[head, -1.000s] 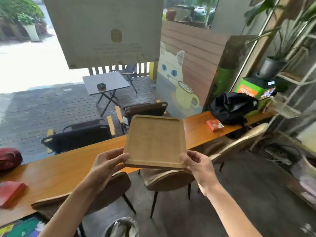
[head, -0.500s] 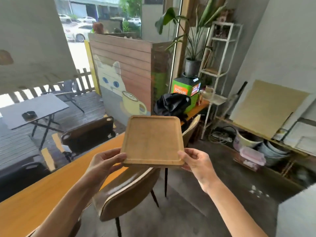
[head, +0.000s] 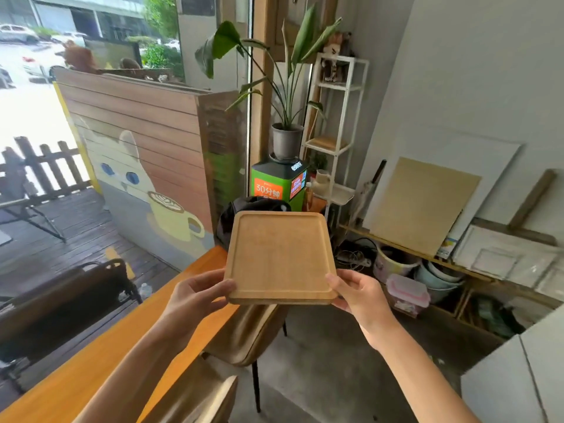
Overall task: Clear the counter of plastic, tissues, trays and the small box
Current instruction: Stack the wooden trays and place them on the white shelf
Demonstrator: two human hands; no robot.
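Both hands carry one wooden tray (head: 279, 254) in the air. The left hand (head: 195, 296) pinches the tray's near left corner, thumb lying on the top rim and fingers curled beneath. The right hand (head: 358, 294) pinches the near right corner the same way, thumb on the rim, fingers under the base. This two-handed grip keeps the tray nearly level, tilted a little toward the camera, clear of any surface.

The tray is pale, smooth-grained wood, roughly square with rounded corners and a low raised rim around a shallow flat well. Nothing lies in the well.

Below and left of the grip runs the tabletop (head: 91, 370), a long glossy orange-brown wooden slab. Directly beneath the grip stands a chair (head: 247, 334) with a curved tan shell seat on thin dark legs. Just beyond the tray's far edge sits a crumpled black bag (head: 241, 209), partly hidden by the tray. Farther behind it is a green box-shaped machine (head: 276, 184) with a grey plant pot (head: 287, 141) on top, holding a tall broad-leaved plant.

Right of the grip, low shelving holds round tubs (head: 396, 264) nested together and a clear plastic lidded box (head: 407, 293) with pink clips; its contents cannot be made out. Left of the grip, beyond the tabletop, a slatted wooden panel (head: 143, 154) bears a painted cat with a cup.
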